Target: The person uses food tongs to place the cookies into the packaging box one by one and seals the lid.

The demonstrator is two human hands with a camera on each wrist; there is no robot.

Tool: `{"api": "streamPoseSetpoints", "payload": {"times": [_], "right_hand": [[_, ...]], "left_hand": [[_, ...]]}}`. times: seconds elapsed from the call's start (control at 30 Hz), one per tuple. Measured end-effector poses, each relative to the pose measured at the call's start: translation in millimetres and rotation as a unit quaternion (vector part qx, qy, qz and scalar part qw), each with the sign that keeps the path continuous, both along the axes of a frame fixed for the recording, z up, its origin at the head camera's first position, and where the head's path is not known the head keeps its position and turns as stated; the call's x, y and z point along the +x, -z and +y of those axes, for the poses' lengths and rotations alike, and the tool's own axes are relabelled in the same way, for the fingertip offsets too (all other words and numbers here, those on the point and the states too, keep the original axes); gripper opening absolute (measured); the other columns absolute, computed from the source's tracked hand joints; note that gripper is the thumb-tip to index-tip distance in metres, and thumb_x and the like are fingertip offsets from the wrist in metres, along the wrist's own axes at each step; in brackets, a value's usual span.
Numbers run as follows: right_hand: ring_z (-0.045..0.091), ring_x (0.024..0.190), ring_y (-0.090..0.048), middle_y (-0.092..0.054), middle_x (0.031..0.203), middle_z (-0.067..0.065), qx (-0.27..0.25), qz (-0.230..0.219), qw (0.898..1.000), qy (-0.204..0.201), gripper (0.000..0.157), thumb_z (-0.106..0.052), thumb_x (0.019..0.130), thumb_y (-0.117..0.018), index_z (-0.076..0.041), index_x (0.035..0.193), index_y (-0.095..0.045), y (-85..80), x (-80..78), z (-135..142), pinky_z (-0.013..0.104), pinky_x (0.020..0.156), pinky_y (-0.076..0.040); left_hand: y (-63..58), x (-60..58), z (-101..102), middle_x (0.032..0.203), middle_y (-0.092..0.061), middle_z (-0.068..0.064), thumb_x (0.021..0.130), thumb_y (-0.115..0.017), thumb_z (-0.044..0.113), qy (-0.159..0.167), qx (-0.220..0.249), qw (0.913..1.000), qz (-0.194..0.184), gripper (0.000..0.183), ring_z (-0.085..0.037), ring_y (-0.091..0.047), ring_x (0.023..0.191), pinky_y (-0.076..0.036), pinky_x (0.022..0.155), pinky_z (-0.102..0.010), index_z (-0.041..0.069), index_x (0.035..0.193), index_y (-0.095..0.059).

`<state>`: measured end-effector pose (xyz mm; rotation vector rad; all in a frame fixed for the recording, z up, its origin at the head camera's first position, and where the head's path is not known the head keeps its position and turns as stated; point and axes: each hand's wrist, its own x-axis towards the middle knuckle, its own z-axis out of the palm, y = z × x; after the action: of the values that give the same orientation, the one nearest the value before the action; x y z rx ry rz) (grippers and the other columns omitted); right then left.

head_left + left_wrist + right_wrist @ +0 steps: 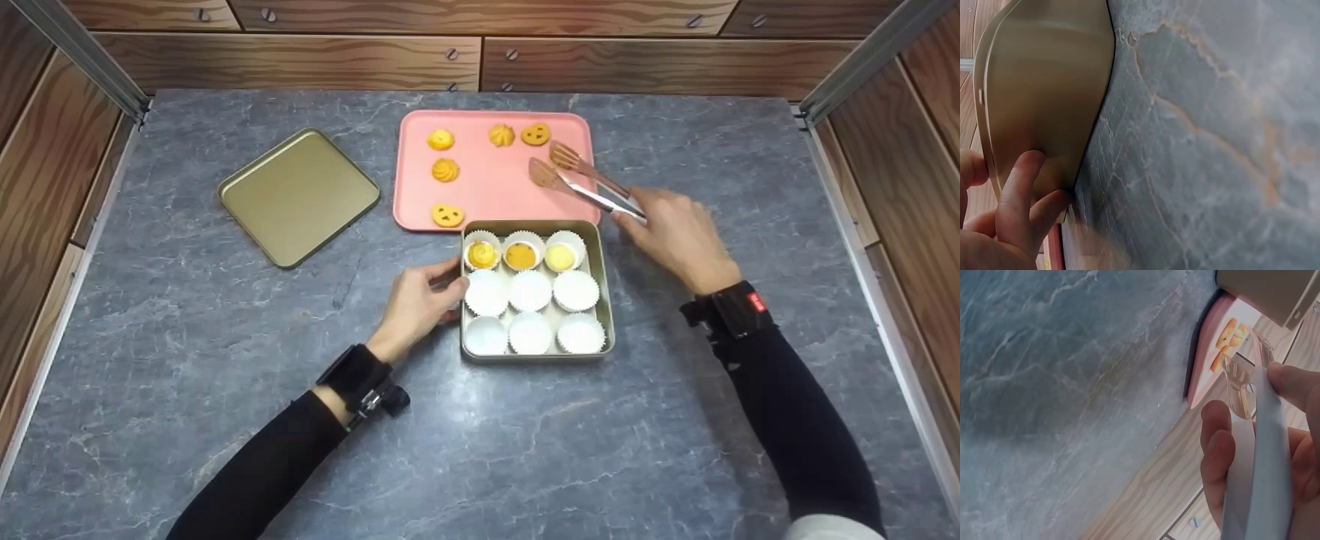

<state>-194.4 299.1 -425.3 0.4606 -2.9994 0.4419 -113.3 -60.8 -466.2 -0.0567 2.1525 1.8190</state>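
Observation:
The fingers of my left hand [420,300] press the left wall of a square gold baking tin [536,358], its thumb at the rim. White paper cups [530,291] fill the tin; the far row's three each hold a yellow cookie [520,256]. My right hand [679,232] grips a pair of tongs [1272,455] with white arms and brown slotted heads. Those heads stand apart over the right side of a pink tray [495,195]. A pretzel-shaped cookie [535,134] lies close by. Whether a cookie lies under the heads, I cannot tell.
On the tray's left side are two swirled cookies [445,170] and a pretzel-shaped one [448,215]; another ridged cookie [502,136] is at the back. A flat gold lid [300,199] lies on the grey marbled table [450,465] at left. Wood-patterned panels [300,60] enclose the table.

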Motion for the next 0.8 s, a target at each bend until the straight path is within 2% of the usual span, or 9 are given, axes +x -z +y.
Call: {"api": "streamPoseSetpoints", "payload": {"times": [0.13, 0.33, 0.63, 0.8], "right_hand": [[0.033, 0.069, -0.059, -0.063, 0.082, 0.014, 0.001, -0.004, 1.0, -0.002, 0.027, -0.031, 0.101, -0.068, -0.004, 0.099, -0.063, 3.3, -0.6, -0.5, 0.047, 0.053, -0.053], [0.035, 0.069, -0.062, -0.064, 0.083, 0.015, 0.009, 0.0, 1.0, -0.007, 0.03, -0.032, 0.102, -0.068, -0.002, 0.107, -0.065, 6.4, 1.0, -1.1, 0.05, 0.053, -0.055], [0.037, 0.068, -0.062, -0.063, 0.081, 0.016, 0.02, 0.03, 0.999, -0.01, 0.036, -0.032, 0.102, -0.068, 0.0, 0.118, -0.066, 12.2, 3.5, 0.0, 0.054, 0.052, -0.055], [0.041, 0.072, -0.064, -0.066, 0.085, 0.02, 0.02, 0.041, 0.999, -0.007, 0.042, -0.031, 0.101, -0.069, 0.001, 0.128, -0.065, 15.7, 4.4, 0.2, 0.059, 0.056, -0.055]], "left_hand": [[0.2, 0.1, 0.3, 0.144, -0.06, -0.018, 0.098, -0.07, 0.013, -0.003, 0.009, 0.9999, -0.009, 0.054, -0.023, -0.075, 0.093, -0.067, 0.075, -0.03, 0.005, 0.149, -0.052], [-0.4, 0.4, -0.2, 0.147, -0.058, -0.018, 0.098, -0.071, 0.015, 0.001, -0.005, 0.9999, -0.012, 0.055, -0.021, -0.075, 0.087, -0.067, 0.074, -0.03, 0.007, 0.149, -0.051], [-0.4, 0.2, 0.6, 0.149, -0.056, -0.018, 0.099, -0.07, 0.014, 0.0, -0.001, 0.9999, -0.016, 0.056, -0.021, -0.074, 0.092, -0.067, 0.076, -0.03, 0.006, 0.15, -0.05], [0.7, -0.4, 0.4, 0.149, -0.055, -0.018, 0.099, -0.07, 0.014, -0.001, -0.002, 0.9999, -0.013, 0.055, -0.021, -0.074, 0.091, -0.067, 0.076, -0.03, 0.006, 0.15, -0.051]]}}
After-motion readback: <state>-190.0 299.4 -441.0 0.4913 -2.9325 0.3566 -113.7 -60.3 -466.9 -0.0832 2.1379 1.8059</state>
